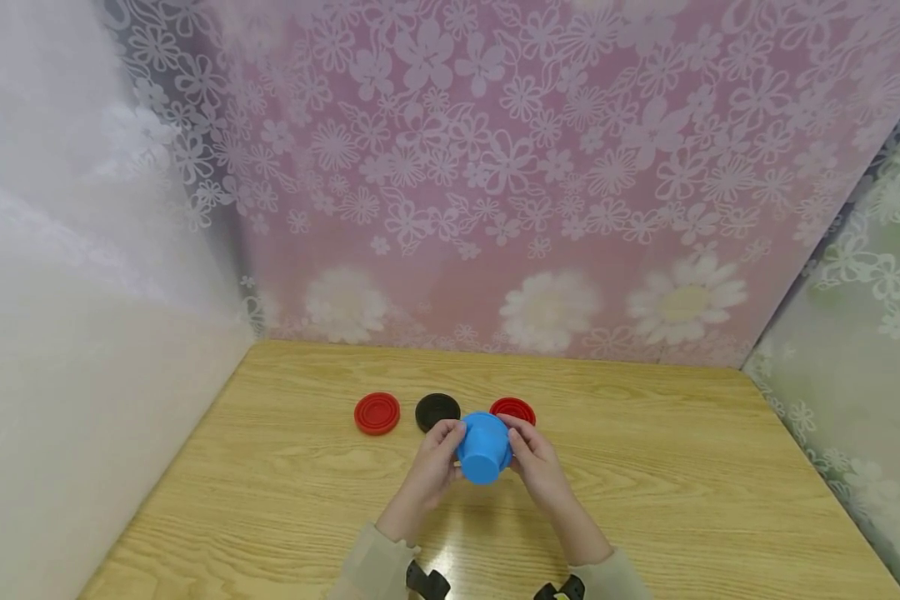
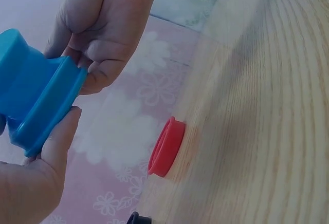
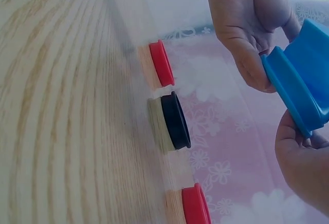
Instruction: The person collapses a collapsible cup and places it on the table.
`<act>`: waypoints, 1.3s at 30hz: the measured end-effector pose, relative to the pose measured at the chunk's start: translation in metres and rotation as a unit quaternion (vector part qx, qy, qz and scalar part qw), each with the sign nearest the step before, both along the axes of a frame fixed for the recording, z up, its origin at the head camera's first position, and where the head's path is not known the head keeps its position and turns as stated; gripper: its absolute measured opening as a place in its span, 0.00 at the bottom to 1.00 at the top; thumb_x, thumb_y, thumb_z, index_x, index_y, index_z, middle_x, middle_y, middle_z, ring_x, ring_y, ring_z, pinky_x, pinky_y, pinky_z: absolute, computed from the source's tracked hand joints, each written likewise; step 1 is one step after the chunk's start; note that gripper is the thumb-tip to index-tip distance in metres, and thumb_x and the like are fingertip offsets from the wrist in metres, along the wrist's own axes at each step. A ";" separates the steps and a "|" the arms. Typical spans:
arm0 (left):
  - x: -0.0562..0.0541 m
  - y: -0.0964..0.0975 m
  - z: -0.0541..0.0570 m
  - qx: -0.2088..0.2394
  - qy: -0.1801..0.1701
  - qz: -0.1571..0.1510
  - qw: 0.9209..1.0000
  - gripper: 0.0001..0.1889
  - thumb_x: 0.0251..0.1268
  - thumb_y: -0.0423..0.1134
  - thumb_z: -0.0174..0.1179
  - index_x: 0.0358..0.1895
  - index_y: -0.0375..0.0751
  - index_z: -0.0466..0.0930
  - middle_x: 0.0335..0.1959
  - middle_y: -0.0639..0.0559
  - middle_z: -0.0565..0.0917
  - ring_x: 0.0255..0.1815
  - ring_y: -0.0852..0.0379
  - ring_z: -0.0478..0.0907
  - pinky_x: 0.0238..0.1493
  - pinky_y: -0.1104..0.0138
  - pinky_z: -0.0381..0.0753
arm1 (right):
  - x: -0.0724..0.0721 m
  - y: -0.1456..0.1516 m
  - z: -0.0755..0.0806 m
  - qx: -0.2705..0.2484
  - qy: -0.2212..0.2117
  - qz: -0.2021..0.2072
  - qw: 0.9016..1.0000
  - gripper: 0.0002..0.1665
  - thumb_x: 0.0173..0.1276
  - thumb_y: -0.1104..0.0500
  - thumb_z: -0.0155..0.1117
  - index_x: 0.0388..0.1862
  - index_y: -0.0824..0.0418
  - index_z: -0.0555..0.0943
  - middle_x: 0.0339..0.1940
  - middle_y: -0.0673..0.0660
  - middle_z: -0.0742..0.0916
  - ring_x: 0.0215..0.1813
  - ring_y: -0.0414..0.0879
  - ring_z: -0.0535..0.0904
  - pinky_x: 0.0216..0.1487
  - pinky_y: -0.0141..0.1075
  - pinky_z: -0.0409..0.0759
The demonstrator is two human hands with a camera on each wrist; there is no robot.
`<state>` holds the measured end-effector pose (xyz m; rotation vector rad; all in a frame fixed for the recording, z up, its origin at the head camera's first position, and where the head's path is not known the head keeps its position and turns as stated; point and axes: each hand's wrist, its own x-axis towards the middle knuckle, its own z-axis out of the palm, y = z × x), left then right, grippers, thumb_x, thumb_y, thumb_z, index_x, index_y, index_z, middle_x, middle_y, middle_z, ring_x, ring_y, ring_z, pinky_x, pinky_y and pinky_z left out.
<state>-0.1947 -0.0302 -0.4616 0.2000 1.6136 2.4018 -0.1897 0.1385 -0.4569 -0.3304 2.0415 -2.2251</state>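
A blue collapsible-looking cup (image 1: pixel 483 450) is held up above the table between both hands, its narrow base tilted toward me and its wide stepped rim facing away. My left hand (image 1: pixel 433 467) pinches the rim from the left, thumb on the near side. On the opposite side my right hand (image 1: pixel 542 471) grips the rim with thumb and fingers. Both wrist views show the blue cup (image 2: pixel 41 90) off the table, with fingertips partly hidden behind the rim. Behind the cup lie a black ringed disc (image 1: pixel 437 410) and a red ringed disc (image 1: pixel 513 408), each partly covered in the head view.
Another red ringed disc (image 1: pixel 377 413) lies flat to the left, in a row with the other discs. The wooden table (image 1: pixel 285 500) meets a pink flowered cloth wall (image 1: pixel 457 208) at the back. Pale cloth walls stand on the left and right.
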 end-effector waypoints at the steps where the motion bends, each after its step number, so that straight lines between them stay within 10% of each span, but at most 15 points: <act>1: -0.001 0.000 0.000 -0.008 0.004 -0.005 1.000 0.17 0.69 0.44 0.43 0.47 0.32 0.60 0.41 0.42 0.68 0.35 0.53 0.74 0.30 0.66 0.78 | 0.000 0.000 0.000 -0.001 0.003 0.001 1.000 0.28 0.69 0.52 0.46 0.60 0.69 0.63 0.59 0.67 0.68 0.57 0.61 0.66 0.52 0.47 0.69; 23: 0.003 -0.002 0.008 -0.032 0.007 0.007 0.999 0.14 0.67 0.37 0.47 0.45 0.25 0.64 0.37 0.44 0.76 0.39 0.52 0.76 0.38 0.59 0.78 | -0.003 0.000 0.003 -0.036 0.000 -0.012 0.999 0.25 0.69 0.56 0.47 0.59 0.71 0.64 0.56 0.65 0.71 0.57 0.55 0.67 0.52 0.36 0.71; 39: 0.014 -0.003 0.026 -0.122 0.061 0.043 0.990 0.17 0.61 0.36 0.54 0.43 0.22 0.69 0.36 0.37 0.79 0.37 0.50 0.77 0.38 0.56 0.77 | 0.005 -0.004 0.007 0.079 0.005 -0.065 0.995 0.22 0.64 0.63 0.55 0.55 0.70 0.70 0.50 0.64 0.77 0.50 0.54 0.74 0.49 0.44 0.73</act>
